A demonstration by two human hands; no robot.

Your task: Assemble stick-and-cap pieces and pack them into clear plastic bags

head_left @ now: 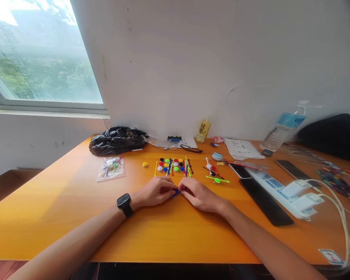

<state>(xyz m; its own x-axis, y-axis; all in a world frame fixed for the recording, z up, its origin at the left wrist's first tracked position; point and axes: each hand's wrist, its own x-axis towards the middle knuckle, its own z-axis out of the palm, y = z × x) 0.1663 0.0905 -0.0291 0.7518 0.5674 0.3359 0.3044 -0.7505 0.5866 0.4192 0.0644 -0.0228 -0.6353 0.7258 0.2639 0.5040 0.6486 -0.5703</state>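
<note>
Near the middle of the table (76, 202), the left hand (156, 191) and right hand (200, 194) both pinch a blue piece (176, 191) just before the coloured discs (172, 165). Resting the wrists on the wood should steady such small work.

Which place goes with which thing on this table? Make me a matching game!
1 crumpled black plastic bag
2 clear plastic water bottle with blue label
3 black square wristwatch
4 small blue plastic piece

A pinched between left hand and right hand
B far right of the orange wooden table
C on the left wrist
D far left, near the wall

Pairs: 1-D, 2-B, 3-C, 4-A
</note>
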